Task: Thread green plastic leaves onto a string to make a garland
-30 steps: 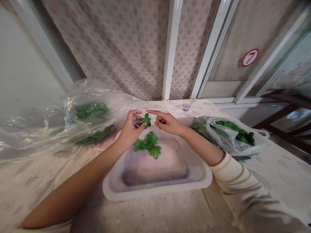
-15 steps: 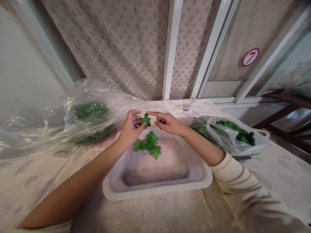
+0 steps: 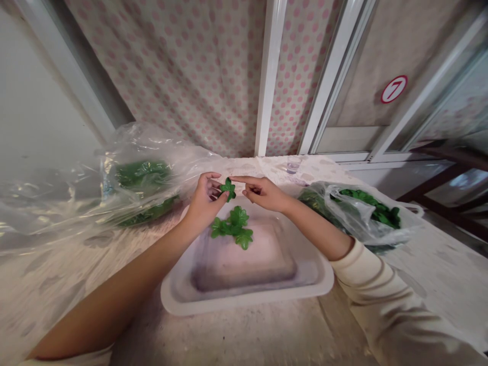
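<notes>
Between the thumb and fingers of my left hand is a small green plastic leaf piece with rounded lobes. My right hand points its index finger at the top of that piece; whether the tip touches it I cannot tell. The other fingers of that hand curl in, with nothing visible in them. Below both hands, several more green leaf pieces lie together towards the back of a white tray.
A clear plastic bag with green pieces lies on the left. Another open bag of green leaf pieces sits on the right. A small clear cup stands at the table's back, before a dotted curtain and white frames.
Almost nothing differs. The leaf piece in my left hand has shifted or tilted very slightly to the left; the right hand and the tray stay where they were.
</notes>
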Available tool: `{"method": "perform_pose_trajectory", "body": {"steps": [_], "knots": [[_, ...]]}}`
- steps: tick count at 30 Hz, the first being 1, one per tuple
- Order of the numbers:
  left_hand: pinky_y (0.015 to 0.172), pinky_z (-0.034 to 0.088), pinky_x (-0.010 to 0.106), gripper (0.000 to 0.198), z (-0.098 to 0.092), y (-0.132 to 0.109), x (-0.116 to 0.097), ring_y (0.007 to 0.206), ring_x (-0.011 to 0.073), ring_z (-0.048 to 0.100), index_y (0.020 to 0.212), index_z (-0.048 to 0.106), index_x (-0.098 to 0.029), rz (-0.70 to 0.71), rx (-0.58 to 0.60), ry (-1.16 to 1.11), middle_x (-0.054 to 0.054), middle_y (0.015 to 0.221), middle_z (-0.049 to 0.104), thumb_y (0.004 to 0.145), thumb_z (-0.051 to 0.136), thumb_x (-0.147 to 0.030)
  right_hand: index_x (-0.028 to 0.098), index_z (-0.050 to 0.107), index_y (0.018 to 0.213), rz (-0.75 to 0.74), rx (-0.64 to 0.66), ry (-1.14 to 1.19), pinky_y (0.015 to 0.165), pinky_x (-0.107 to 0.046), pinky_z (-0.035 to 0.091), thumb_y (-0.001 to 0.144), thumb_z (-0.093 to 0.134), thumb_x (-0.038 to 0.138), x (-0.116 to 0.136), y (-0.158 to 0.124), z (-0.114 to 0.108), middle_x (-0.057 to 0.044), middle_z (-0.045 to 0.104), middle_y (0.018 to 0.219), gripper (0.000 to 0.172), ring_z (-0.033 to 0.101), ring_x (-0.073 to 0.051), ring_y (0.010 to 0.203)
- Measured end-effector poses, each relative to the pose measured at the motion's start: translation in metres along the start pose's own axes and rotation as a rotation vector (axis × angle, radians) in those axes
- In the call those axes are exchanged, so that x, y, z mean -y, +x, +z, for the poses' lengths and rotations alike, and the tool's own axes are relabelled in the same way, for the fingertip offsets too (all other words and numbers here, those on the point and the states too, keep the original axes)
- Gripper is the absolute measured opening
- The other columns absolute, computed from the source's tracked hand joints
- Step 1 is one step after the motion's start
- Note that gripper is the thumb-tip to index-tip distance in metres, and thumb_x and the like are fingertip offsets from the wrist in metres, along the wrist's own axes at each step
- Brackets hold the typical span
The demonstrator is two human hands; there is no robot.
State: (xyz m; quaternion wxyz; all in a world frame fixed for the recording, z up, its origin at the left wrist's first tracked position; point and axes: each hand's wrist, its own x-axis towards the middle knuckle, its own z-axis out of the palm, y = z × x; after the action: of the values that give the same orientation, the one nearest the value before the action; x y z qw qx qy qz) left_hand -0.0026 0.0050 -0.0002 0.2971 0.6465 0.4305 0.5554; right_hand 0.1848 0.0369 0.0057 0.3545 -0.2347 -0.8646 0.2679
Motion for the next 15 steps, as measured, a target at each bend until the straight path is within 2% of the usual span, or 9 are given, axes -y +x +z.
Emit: {"method": "perform_pose_trajectory", "body": {"steps": [9,15], "knots": [[0.059,0.04,0.023,0.041,0.0003,0.0,-0.001,0.063,0.0089,0.054,0.1,0.04,-0.02,-0.002,0.009,-0.008,-0.004,0.075,0.051,0.067,0.063,-0.017,0.013,0.053,0.119,0.023,-0.018,-0.042,0.054,-0.021,0.029,0.083,0.042,0.013,0.0006,0.0014,-0.0001,0.007,0.033,0.055,0.037,0.03,-0.008,0.051],[0.06,0.041,0.023,0.043,0.0005,-0.0013,0.0011,0.062,0.0084,0.053,0.103,0.039,-0.02,-0.018,0.089,-0.01,-0.004,0.075,0.05,0.067,0.063,-0.018,0.014,0.054,0.111,0.005,-0.044,-0.032,0.05,-0.019,0.027,0.081,0.048,0.015,-0.0013,0.0021,0.0012,0.009,0.031,0.053,0.031,0.029,-0.006,0.049]]}}
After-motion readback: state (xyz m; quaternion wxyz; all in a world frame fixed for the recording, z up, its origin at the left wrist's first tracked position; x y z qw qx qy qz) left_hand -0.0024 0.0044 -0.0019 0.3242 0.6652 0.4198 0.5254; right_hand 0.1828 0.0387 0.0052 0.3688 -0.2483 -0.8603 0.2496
